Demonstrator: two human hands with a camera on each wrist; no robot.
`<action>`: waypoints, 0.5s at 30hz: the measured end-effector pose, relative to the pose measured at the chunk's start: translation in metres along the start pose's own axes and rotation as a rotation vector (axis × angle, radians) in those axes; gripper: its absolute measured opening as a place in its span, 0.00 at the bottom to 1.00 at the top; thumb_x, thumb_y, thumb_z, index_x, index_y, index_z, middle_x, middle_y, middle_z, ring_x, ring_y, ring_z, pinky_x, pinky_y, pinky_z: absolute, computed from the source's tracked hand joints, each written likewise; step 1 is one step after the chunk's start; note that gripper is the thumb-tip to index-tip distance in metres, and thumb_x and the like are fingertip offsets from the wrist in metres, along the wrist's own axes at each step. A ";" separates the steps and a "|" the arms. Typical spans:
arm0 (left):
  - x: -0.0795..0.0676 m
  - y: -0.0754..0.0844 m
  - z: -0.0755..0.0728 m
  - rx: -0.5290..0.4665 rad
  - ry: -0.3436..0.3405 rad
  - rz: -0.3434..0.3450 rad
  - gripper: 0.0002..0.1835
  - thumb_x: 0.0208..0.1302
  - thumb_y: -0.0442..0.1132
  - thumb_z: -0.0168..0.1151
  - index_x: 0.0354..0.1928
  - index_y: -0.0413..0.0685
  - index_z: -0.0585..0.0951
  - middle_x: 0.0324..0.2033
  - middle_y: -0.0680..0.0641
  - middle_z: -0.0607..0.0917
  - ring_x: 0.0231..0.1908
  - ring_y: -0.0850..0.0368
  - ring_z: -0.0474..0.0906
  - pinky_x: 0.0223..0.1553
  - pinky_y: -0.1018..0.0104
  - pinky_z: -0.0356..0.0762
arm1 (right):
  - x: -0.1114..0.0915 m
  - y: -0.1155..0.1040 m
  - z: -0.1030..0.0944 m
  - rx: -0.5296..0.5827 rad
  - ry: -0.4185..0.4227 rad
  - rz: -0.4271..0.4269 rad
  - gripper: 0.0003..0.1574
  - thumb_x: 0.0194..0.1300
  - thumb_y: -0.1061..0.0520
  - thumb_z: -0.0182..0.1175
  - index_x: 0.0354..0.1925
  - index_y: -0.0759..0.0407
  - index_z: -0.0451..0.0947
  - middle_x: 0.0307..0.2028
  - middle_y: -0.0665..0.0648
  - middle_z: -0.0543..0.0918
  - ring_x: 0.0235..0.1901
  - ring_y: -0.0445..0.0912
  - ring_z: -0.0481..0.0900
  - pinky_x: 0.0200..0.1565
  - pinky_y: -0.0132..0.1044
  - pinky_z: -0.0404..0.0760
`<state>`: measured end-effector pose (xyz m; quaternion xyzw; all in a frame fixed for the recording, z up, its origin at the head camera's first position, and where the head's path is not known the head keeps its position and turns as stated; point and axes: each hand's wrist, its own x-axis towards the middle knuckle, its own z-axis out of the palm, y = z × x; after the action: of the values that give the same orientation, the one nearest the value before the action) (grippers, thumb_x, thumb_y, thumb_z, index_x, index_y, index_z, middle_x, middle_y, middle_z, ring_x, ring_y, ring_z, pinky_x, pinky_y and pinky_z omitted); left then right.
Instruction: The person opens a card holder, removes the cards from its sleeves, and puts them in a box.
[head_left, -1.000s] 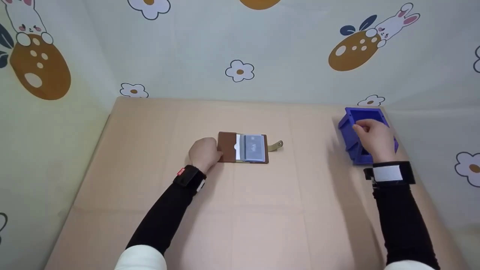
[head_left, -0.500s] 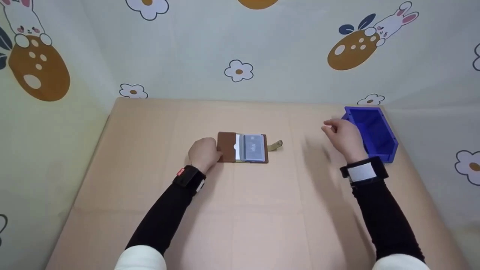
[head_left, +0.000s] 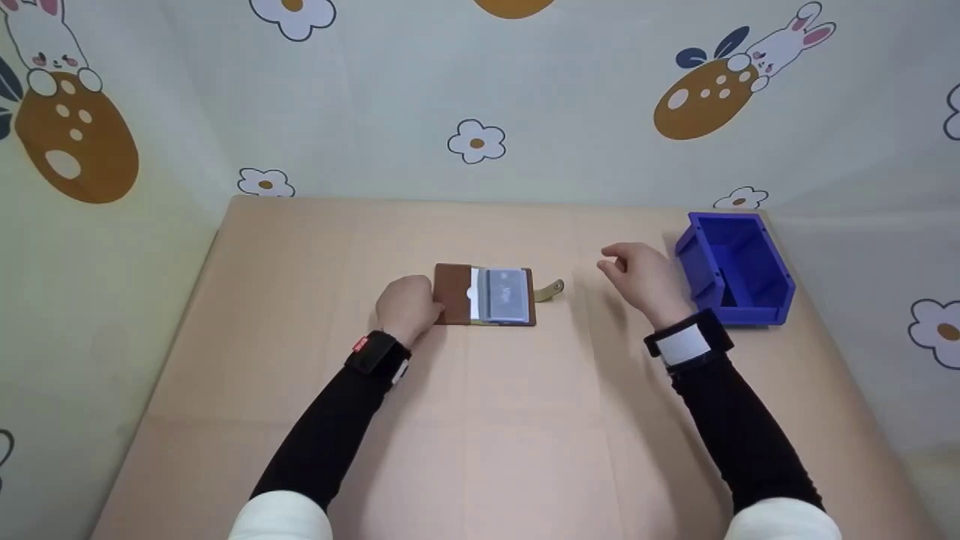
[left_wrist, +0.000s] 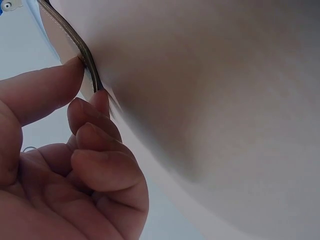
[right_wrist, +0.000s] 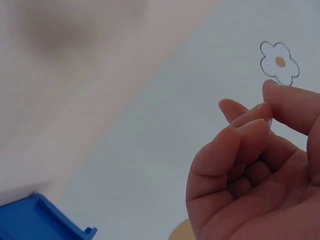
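A brown card holder (head_left: 454,294) lies opened out on the table, with clear plastic sleeves (head_left: 508,295) and a white card edge showing on its right half. Its olive snap strap (head_left: 550,291) sticks out to the right. My left hand (head_left: 409,307) pinches the holder's left edge; in the left wrist view the thumb and index finger grip its thin rim (left_wrist: 80,42), the other fingers curled. My right hand (head_left: 645,281) is above the table between the strap and a blue bin (head_left: 697,266). Its fingers are loosely curled, and I see nothing held in them.
The blue bin stands at the table's back right corner, close to the right forearm. A beige table (head_left: 525,450) spreads under both arms. Behind and beside it hangs a pale cloth (head_left: 360,105) with flower and rabbit prints.
My right hand has moved left from over the blue bin to between the bin and the card holder. The left hand and the holder stay in place.
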<state>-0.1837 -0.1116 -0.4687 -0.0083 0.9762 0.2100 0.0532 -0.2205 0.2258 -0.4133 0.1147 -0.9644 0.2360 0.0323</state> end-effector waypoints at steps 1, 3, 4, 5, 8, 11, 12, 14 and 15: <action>0.000 0.000 0.000 0.001 0.000 -0.001 0.13 0.61 0.38 0.67 0.21 0.44 0.78 0.20 0.50 0.75 0.24 0.54 0.70 0.26 0.61 0.70 | 0.000 -0.003 0.002 -0.004 -0.008 -0.003 0.20 0.69 0.55 0.61 0.53 0.67 0.81 0.26 0.55 0.74 0.28 0.50 0.71 0.37 0.46 0.70; 0.000 0.000 0.000 -0.003 -0.002 -0.005 0.14 0.61 0.38 0.67 0.20 0.44 0.78 0.20 0.50 0.75 0.24 0.54 0.70 0.26 0.61 0.69 | 0.001 -0.008 0.007 -0.007 -0.025 -0.015 0.20 0.68 0.56 0.62 0.53 0.67 0.81 0.25 0.55 0.73 0.27 0.50 0.70 0.36 0.45 0.69; 0.000 0.000 0.000 -0.004 -0.001 -0.005 0.14 0.61 0.38 0.67 0.20 0.44 0.77 0.20 0.50 0.75 0.24 0.54 0.70 0.26 0.61 0.69 | 0.001 -0.011 0.010 -0.007 -0.034 -0.022 0.19 0.68 0.56 0.63 0.53 0.67 0.81 0.25 0.55 0.73 0.27 0.50 0.70 0.36 0.44 0.68; 0.000 0.000 0.000 -0.003 0.000 -0.005 0.14 0.61 0.38 0.67 0.20 0.44 0.77 0.20 0.50 0.74 0.24 0.54 0.70 0.25 0.61 0.68 | 0.001 -0.014 0.012 -0.011 -0.042 -0.028 0.19 0.68 0.56 0.63 0.52 0.67 0.81 0.24 0.55 0.72 0.26 0.49 0.69 0.35 0.44 0.68; 0.000 0.000 -0.001 -0.010 0.003 -0.006 0.15 0.62 0.38 0.67 0.19 0.45 0.76 0.19 0.50 0.74 0.23 0.54 0.70 0.25 0.61 0.68 | 0.002 -0.021 0.019 -0.017 -0.059 -0.042 0.19 0.67 0.56 0.64 0.52 0.66 0.82 0.25 0.54 0.72 0.26 0.48 0.69 0.34 0.43 0.66; 0.000 0.000 0.000 -0.015 0.007 -0.005 0.16 0.62 0.38 0.67 0.19 0.46 0.75 0.19 0.51 0.73 0.23 0.54 0.70 0.25 0.61 0.68 | 0.002 -0.027 0.027 -0.018 -0.077 -0.047 0.19 0.66 0.56 0.64 0.52 0.64 0.83 0.25 0.54 0.72 0.27 0.48 0.69 0.32 0.41 0.65; 0.000 0.000 0.000 -0.017 0.008 -0.005 0.16 0.62 0.38 0.67 0.19 0.46 0.75 0.19 0.51 0.73 0.23 0.54 0.70 0.25 0.61 0.68 | 0.003 -0.029 0.029 -0.017 -0.083 -0.047 0.19 0.66 0.56 0.65 0.52 0.63 0.83 0.25 0.54 0.72 0.27 0.48 0.69 0.32 0.41 0.65; 0.000 0.000 0.000 -0.018 0.008 -0.008 0.15 0.62 0.38 0.67 0.19 0.45 0.75 0.19 0.51 0.73 0.23 0.54 0.70 0.25 0.61 0.68 | 0.003 -0.033 0.035 -0.017 -0.101 -0.049 0.19 0.65 0.56 0.65 0.52 0.62 0.83 0.25 0.54 0.73 0.27 0.47 0.69 0.33 0.41 0.66; 0.000 0.000 0.000 -0.018 0.008 -0.009 0.15 0.62 0.38 0.67 0.19 0.45 0.76 0.19 0.51 0.73 0.23 0.54 0.70 0.25 0.61 0.68 | 0.003 -0.035 0.038 -0.018 -0.110 -0.050 0.18 0.65 0.57 0.65 0.52 0.62 0.83 0.26 0.54 0.73 0.28 0.47 0.69 0.33 0.41 0.66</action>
<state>-0.1835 -0.1118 -0.4692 -0.0142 0.9745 0.2184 0.0501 -0.2151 0.1779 -0.4307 0.1513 -0.9637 0.2197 -0.0138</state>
